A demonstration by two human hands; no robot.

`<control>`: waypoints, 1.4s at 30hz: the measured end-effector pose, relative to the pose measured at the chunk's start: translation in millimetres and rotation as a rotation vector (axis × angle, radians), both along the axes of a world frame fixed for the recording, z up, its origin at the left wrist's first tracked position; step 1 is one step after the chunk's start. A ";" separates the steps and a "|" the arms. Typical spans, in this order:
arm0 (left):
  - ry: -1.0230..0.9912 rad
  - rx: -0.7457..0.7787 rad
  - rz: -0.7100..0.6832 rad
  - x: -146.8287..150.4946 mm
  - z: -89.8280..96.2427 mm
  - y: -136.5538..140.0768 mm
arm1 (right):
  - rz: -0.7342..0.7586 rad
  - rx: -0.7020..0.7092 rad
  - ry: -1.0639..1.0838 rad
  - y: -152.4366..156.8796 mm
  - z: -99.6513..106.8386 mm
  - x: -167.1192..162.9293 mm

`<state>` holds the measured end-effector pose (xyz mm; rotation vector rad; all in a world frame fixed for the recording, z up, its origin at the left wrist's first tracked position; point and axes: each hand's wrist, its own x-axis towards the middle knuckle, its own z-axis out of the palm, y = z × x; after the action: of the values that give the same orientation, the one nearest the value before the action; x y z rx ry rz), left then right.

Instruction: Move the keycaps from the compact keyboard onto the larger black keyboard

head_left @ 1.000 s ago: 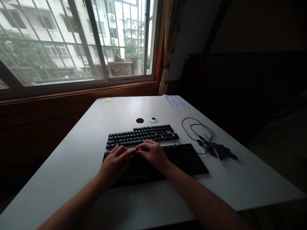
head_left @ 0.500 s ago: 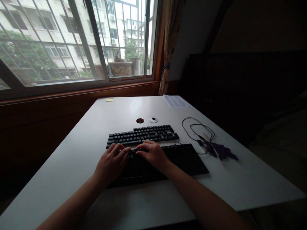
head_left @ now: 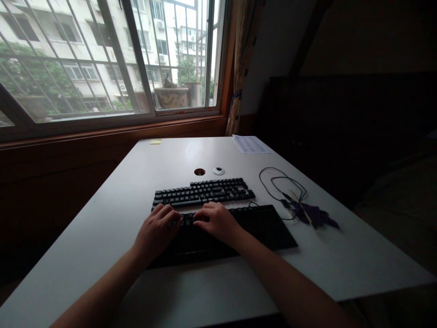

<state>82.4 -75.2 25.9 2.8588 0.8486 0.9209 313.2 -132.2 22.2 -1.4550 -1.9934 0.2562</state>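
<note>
- White table (head_left: pixel 92 218); broad, bare at its near left; bears all the items down to the yellow slip.
- Black keyboard (head_left: pixel 266 230); lies flat at the near middle, beneath both hands; much of its surface too dark to read.
- Left hand (head_left: pixel 157 230); over the keyboard's left part; fingers bent, tips at its far edge; cannot tell whether they grip anything.
- Right hand (head_left: pixel 218 221); just right of the left hand, apart from it; thumb and forefinger narrowly spaced over the keyboard's far edge; cannot tell whether anything sits between them.
- Purple cloth-like item (head_left: pixel 319 216); crumpled, right of the keyboard; a thin pale stick (head_left: pixel 310 217) lies across it.
- Black keys in rows (head_left: pixel 205 192); just beyond the keyboard.
- Dark cable (head_left: pixel 273 169); looped, at the right.
- Round hole (head_left: pixel 200 172) in the tabletop; white disc (head_left: pixel 218 171) with dark centre, just to its right.
- Printed paper (head_left: pixel 251 145); far right; yellow slip (head_left: pixel 155 141); far left.
- Patterned curtain (head_left: pixel 235 107); beside the barred window; planter (head_left: pixel 172 97) beyond the glass.
</note>
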 end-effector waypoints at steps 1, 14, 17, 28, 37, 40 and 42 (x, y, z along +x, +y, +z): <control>0.000 -0.005 -0.003 0.0 -0.1 0.2 | 0.007 0.003 -0.020 -0.6 0.0 -1.0; -0.014 -0.040 -0.049 -0.2 -1.5 -0.1 | 0.015 -0.006 -0.115 -3.8 4.2 -3.7; -0.001 -0.049 -0.048 -0.7 -1.8 -0.1 | 0.009 0.001 -0.117 -3.6 3.1 -4.1; 0.005 -0.040 -0.023 -0.9 0.2 -0.6 | 0.005 0.002 -0.102 -3.3 1.1 -3.5; 0.007 -0.041 -0.020 1.2 0.9 -0.8 | 0.012 -0.031 -0.114 -4.4 6.3 -3.7; -0.002 -0.041 -0.026 1.1 2.1 -1.6 | 0.011 -0.034 -0.119 -3.8 5.4 -3.7; -0.006 -0.039 -0.030 0.6 2.5 -2.0 | 0.006 -0.028 -0.118 -3.3 4.1 -3.5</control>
<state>83.0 -77.2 28.4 2.8264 0.8119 0.8990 309.7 -135.4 26.3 -1.5131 -2.0960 0.2061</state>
